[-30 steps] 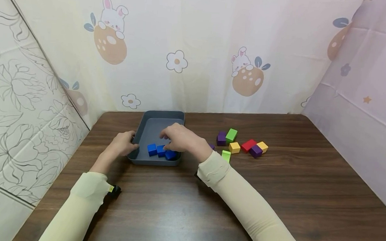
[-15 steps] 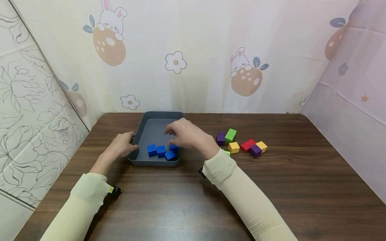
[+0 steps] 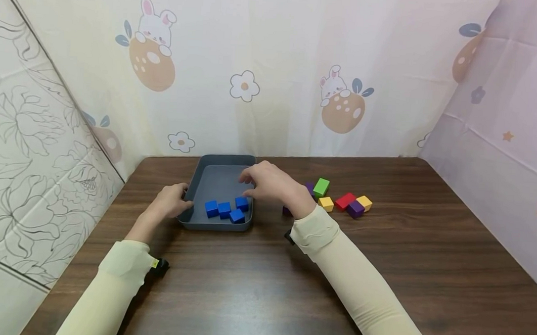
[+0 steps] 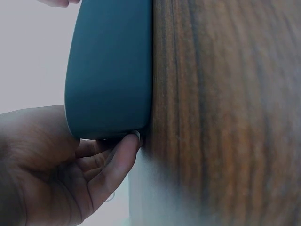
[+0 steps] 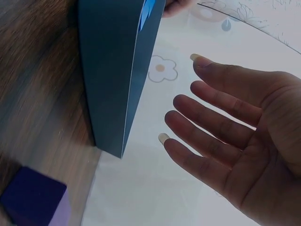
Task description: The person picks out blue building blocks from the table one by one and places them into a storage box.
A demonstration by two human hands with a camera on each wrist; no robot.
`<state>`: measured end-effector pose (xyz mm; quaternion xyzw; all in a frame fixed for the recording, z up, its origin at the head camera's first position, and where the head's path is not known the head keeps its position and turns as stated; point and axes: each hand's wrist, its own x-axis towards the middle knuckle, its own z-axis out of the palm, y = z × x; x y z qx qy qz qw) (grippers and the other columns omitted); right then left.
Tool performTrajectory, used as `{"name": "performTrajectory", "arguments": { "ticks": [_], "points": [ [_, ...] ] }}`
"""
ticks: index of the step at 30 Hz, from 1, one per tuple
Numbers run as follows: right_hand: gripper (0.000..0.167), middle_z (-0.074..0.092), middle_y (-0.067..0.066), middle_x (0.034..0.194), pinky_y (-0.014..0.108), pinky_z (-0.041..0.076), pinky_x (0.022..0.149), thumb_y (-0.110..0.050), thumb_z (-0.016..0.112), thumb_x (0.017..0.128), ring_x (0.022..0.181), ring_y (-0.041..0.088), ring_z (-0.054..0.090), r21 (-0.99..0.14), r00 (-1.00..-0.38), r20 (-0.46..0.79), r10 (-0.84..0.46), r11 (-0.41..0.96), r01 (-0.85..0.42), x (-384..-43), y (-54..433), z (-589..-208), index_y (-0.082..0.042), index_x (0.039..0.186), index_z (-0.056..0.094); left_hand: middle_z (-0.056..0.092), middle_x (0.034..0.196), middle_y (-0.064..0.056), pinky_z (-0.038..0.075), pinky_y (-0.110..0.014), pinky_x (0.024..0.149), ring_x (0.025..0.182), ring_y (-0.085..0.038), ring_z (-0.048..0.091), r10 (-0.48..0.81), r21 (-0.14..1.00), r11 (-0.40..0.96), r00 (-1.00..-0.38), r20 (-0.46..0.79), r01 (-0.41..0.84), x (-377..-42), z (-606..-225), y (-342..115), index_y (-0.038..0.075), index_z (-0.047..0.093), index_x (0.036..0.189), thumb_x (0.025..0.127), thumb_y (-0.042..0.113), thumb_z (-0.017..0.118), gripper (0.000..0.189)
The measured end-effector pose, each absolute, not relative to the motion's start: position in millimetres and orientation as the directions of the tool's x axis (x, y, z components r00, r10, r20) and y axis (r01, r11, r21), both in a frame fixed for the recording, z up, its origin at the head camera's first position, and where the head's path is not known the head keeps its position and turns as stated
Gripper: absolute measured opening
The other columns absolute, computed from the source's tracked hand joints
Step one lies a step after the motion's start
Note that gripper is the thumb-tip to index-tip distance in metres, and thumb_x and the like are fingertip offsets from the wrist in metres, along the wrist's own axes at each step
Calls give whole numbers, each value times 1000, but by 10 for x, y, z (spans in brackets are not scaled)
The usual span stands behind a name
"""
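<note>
A grey tray (image 3: 217,182) stands on the table, with several blue blocks (image 3: 224,210) at its near end. My left hand (image 3: 168,200) grips the tray's left side; in the left wrist view its fingertips (image 4: 129,143) bear on the outer wall. Above the tray's right rim hovers my right hand (image 3: 272,185). The right wrist view shows its fingers spread and relaxed, holding nothing. One purple block (image 5: 35,195) lies beside the tray, partly behind the right wrist in the head view.
Right of the tray lie more blocks: a green block (image 3: 321,187), a yellow block (image 3: 326,204), a red block (image 3: 345,202), a second purple block (image 3: 355,209) and another yellow one. A patterned curtain (image 3: 289,113) hangs behind the wooden table (image 3: 226,286).
My right hand has let go of a blue block in the tray, then lifted and drawn back to the right. The left hand stays at the tray's left side.
</note>
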<state>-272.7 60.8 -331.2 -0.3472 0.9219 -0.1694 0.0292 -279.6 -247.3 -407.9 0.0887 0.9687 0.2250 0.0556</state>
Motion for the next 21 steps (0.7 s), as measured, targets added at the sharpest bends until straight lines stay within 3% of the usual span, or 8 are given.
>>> {"name": "performTrajectory", "arguments": {
  "ticks": [21],
  "points": [
    [35,75,7,123,43,56,98,-25,80,96,109,23,69,-302,-805,87,-587,755,-582,-2754,1111,-3340,-8,126,75,68,122,-31,58,-53,93,105,-39,68,205,437,885,-978,-48,164,-2804,-4100,-2498,-11,56,136,100,14,69,46]
  ]
}}
